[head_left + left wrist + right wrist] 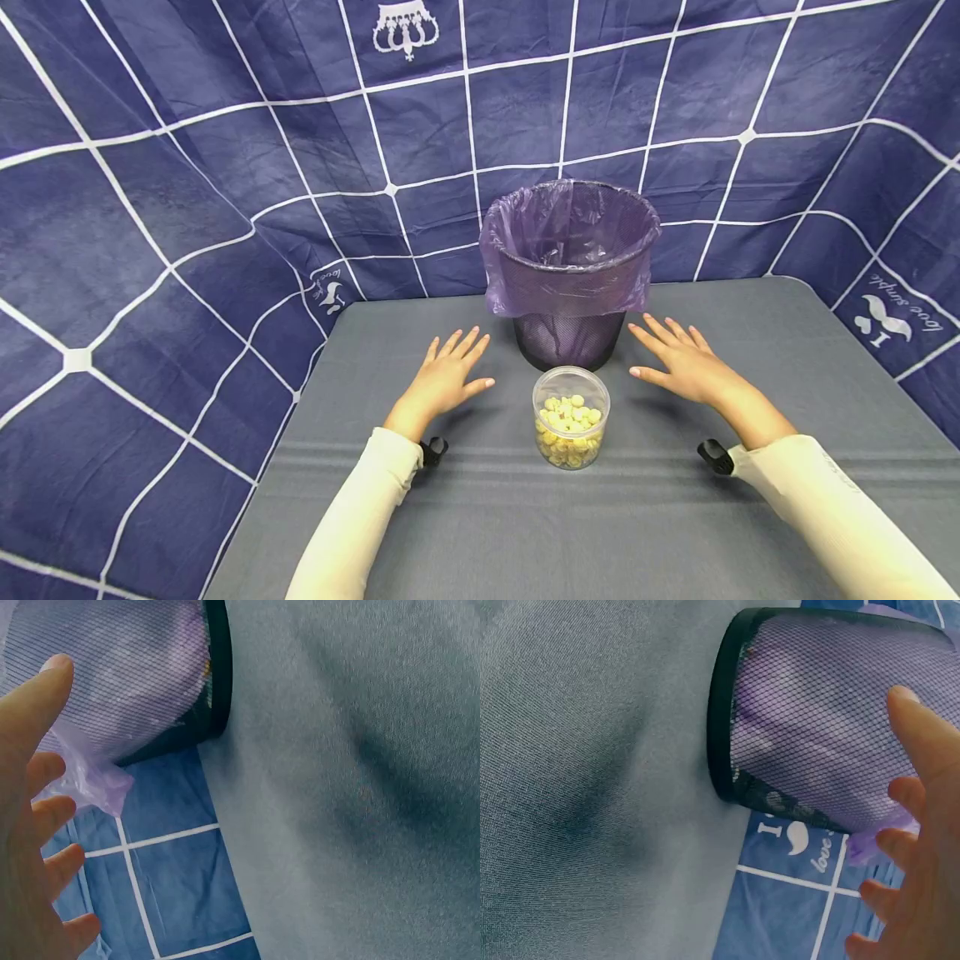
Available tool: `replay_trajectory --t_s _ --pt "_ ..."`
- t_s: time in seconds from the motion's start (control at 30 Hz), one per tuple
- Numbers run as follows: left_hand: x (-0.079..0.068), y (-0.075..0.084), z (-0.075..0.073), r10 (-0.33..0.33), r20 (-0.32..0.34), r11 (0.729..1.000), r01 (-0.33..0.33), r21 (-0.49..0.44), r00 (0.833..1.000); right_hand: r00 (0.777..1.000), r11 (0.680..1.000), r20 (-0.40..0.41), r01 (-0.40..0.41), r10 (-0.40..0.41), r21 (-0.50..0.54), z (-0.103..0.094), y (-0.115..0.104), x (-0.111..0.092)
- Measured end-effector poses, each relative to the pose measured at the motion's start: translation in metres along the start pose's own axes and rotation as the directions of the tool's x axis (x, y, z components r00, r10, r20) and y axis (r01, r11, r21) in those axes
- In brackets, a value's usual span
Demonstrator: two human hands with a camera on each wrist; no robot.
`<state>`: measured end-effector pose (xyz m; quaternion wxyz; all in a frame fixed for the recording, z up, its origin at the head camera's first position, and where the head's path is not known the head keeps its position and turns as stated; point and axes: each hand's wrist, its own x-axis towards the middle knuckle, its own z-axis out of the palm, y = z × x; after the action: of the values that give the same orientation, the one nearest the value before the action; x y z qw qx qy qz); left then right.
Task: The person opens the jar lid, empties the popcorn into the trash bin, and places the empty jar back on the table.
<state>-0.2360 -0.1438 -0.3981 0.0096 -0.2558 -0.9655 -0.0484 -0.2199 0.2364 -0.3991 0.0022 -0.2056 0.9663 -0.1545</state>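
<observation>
Between the two hands stands a clear plastic tub (572, 417), upright and lidless, part filled with pale yellow popcorn (570, 421). To its left, my left hand (444, 379) hovers palm down with spread fingers, holding nothing. My right hand (690, 367) mirrors it on the other side, fingers spread and nothing in its grasp. Behind the tub is a dark mesh waste bin (570, 337) lined with a purple plastic bag (573, 287) folded over its rim. Both wrist views show the bin's mesh side (817, 720) beyond the straight fingers; the tub is outside those views.
A grey cloth covers the table (480, 517). Blue fabric with white grid lines (420, 133) hangs behind the bin and along both sides. Each wrist carries a small black strapped device, such as the one (716, 457) at the right cuff.
</observation>
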Motion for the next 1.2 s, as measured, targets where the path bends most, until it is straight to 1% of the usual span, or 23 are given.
replay_trajectory --t_s 0.13,0.27,0.43,0.57,0.7,0.77,0.9,0.97,1.03,1.13,1.2 --pt "-0.005 0.003 0.001 0.056 -0.03 0.998 -0.056 -0.011 0.998 0.999 0.999 -0.033 0.036 -0.037 -0.005 -0.002 -0.004 -0.002" --pt "-0.011 0.008 0.002 0.103 -0.056 0.994 -0.105 -0.037 0.993 0.994 0.996 -0.061 0.085 -0.085 -0.008 -0.004 -0.013 -0.004" --pt "-0.016 0.019 0.006 0.142 -0.08 0.986 -0.148 -0.075 0.987 0.98 0.987 -0.118 0.161 -0.162 -0.011 -0.006 -0.028 -0.005" --pt "-0.018 0.03 0.014 0.155 -0.086 0.981 -0.164 -0.108 0.984 0.965 0.976 -0.142 0.218 -0.219 -0.026 -0.007 -0.042 -0.005" --pt "-0.019 0.04 0.026 0.171 -0.087 0.971 -0.183 -0.151 0.981 0.955 0.963 -0.131 0.266 -0.268 -0.029 -0.006 -0.056 -0.007" --pt "-0.019 0.045 0.034 0.179 -0.084 0.963 -0.192 -0.187 0.98 0.95 0.958 -0.121 0.287 -0.287 -0.023 -0.004 -0.063 -0.007" --pt "-0.019 0.055 0.05 0.18 -0.072 0.938 -0.193 -0.288 0.981 0.939 0.944 -0.106 0.329 -0.328 -0.013 0.004 -0.075 -0.007" --pt "-0.019 0.06 0.057 0.16 -0.067 0.922 -0.173 -0.347 0.985 0.932 0.937 -0.106 0.348 -0.346 -0.004 0.009 -0.081 -0.007" --pt "-0.019 0.065 0.062 0.131 -0.058 0.904 -0.143 -0.402 0.99 0.932 0.936 -0.097 0.353 -0.35 0.01 0.015 -0.087 -0.007" --pt "-0.019 0.073 0.065 0.096 -0.051 0.864 -0.109 -0.491 0.994 0.926 0.932 -0.108 0.363 -0.36 0.008 0.022 -0.095 -0.007" --pt "-0.019 0.078 0.067 0.081 -0.062 0.837 -0.102 -0.537 0.995 0.923 0.93 -0.119 0.367 -0.365 -0.007 0.026 -0.098 -0.006"
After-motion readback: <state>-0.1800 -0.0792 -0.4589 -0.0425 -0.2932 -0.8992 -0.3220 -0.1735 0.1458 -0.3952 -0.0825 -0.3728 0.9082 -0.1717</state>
